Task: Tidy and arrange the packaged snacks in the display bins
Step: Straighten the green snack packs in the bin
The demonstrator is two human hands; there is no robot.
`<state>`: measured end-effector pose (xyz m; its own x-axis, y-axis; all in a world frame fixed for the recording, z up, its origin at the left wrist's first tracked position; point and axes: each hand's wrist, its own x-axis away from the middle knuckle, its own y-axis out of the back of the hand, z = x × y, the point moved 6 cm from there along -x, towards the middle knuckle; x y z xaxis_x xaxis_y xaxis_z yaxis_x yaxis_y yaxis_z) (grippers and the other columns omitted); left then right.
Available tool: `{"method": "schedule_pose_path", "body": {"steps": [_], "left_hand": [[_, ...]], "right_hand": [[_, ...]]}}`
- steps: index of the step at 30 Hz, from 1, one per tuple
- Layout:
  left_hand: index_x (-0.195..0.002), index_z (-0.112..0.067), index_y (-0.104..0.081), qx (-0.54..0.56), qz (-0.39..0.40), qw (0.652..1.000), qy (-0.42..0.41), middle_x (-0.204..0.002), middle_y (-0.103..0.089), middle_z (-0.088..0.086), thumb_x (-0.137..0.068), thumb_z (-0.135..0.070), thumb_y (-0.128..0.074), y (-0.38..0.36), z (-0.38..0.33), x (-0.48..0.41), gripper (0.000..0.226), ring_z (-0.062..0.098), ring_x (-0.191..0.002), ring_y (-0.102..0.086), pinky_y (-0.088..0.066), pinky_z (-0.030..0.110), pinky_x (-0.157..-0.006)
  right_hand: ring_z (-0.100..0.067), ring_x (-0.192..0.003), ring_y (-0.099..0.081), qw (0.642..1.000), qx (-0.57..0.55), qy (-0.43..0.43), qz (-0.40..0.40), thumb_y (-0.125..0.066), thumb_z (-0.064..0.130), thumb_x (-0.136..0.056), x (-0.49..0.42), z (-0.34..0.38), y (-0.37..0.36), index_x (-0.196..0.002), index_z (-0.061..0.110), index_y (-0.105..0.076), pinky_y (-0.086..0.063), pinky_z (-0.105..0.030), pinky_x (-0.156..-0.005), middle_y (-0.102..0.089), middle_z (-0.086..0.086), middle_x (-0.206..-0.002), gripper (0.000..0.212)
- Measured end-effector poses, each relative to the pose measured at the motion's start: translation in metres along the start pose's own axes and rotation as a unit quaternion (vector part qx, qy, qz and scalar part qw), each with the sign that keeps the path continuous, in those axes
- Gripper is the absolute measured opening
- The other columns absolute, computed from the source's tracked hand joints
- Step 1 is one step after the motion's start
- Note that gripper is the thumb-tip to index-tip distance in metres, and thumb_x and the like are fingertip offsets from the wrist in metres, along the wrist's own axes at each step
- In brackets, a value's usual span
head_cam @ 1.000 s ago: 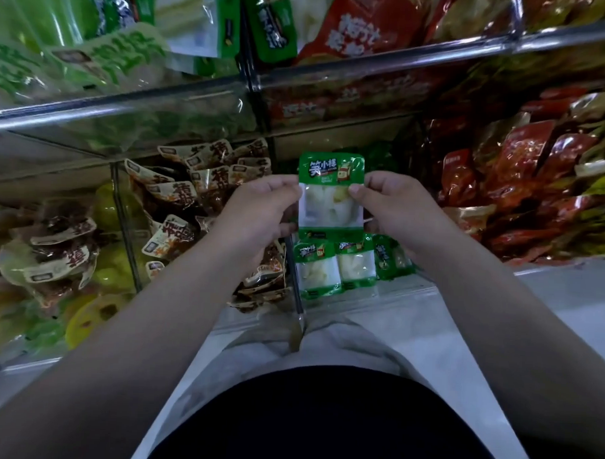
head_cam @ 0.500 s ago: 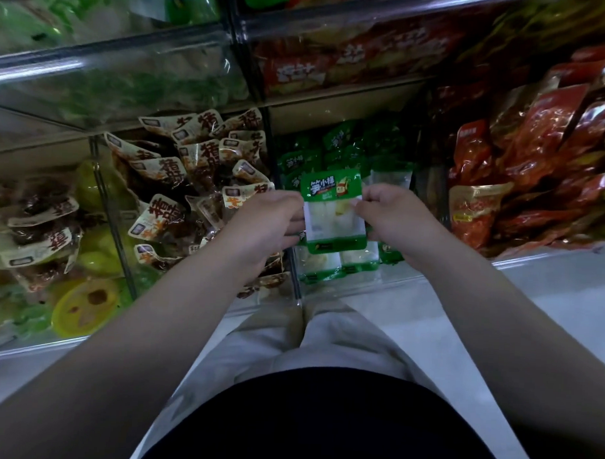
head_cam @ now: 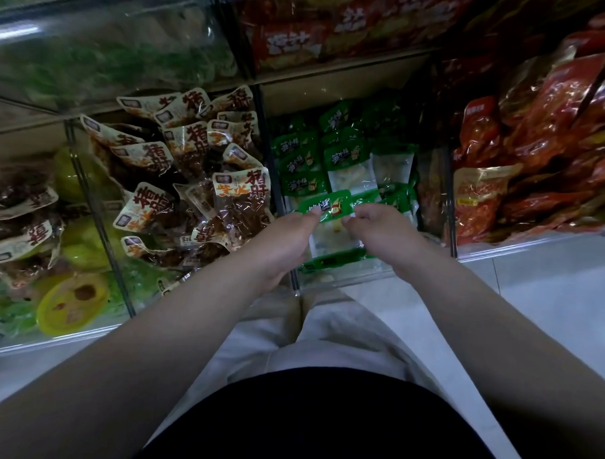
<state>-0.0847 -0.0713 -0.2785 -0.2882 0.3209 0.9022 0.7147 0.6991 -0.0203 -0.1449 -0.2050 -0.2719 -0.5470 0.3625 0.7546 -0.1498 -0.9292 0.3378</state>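
As the left hand (head_cam: 287, 237) and right hand (head_cam: 380, 232) pinch the top corners of the green packet (head_cam: 331, 205), it looks light, limp and slick. Its sealed edges seem the safest hold.

The green-and-clear plastic snack packet (head_cam: 332, 209), pinched between the left hand (head_cam: 287, 239) and right hand (head_cam: 380, 232), carries white Chinese characters on its green header, smeared here by blur. Just behind it, matching green-topped packets (head_cam: 341, 158) show the same print more plainly: it looks like "笋小样". Left of it, brown-and-cream plastic pouches (head_cam: 152, 159) bear large dark-red characters, the first reading "猪"; the second is unclear, and the small orange characters beside them are unreadable. Above it, red foil bags (head_cam: 287, 40) show white characters too blurred to read.
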Motion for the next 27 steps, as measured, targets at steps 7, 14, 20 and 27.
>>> {"method": "schedule_pose_path", "body": {"steps": [7,14,20,27], "left_hand": [[-0.146,-0.011,-0.033,-0.041,0.029,0.999,-0.004,-0.145,-0.045,0.008,-0.099,-0.054,-0.037,-0.004,0.006,-0.003,0.064,0.023,-0.133,-0.042,-0.032,0.042,-0.114],[-0.153,-0.011,-0.018,0.003,0.048,0.999,-0.004,-0.16,-0.013,0.014,-0.102,-0.046,-0.037,-0.005,0.008,-0.009,0.065,0.026,-0.147,-0.019,-0.027,0.036,-0.116],[-0.155,-0.015,-0.011,0.045,0.056,0.997,-0.015,-0.162,-0.014,0.001,-0.1,-0.053,-0.033,0.0,0.012,-0.008,0.07,0.011,-0.147,-0.018,-0.026,0.032,-0.113],[-0.155,-0.014,-0.009,0.12,0.055,0.987,-0.092,-0.162,-0.013,0.001,-0.103,-0.047,-0.019,0.005,-0.009,0.009,0.063,0.014,-0.148,-0.014,-0.018,0.035,-0.117]], "right_hand": [[-0.041,-0.123,-0.049,0.999,0.02,-0.022,0.013,-0.053,0.025,-0.099,-0.008,-0.009,-0.011,-0.133,-0.011,-0.045,-0.041,-0.046,-0.102,-0.048,-0.029,-0.137,0.05],[-0.034,-0.092,-0.057,0.997,0.035,-0.048,0.04,-0.05,0.022,-0.097,-0.009,-0.01,-0.025,-0.093,0.0,-0.057,-0.043,-0.036,-0.071,-0.06,-0.019,-0.091,0.023],[-0.037,-0.123,-0.05,0.998,0.028,-0.039,0.032,-0.05,0.02,-0.1,-0.002,-0.009,-0.028,-0.128,-0.01,-0.05,-0.04,-0.046,-0.104,-0.053,-0.027,-0.133,0.041],[-0.013,-0.13,-0.045,0.997,-0.072,0.006,-0.021,-0.045,0.039,-0.101,0.014,0.011,-0.016,-0.14,0.018,-0.049,-0.032,-0.024,-0.105,-0.051,0.002,-0.141,0.044]]}}
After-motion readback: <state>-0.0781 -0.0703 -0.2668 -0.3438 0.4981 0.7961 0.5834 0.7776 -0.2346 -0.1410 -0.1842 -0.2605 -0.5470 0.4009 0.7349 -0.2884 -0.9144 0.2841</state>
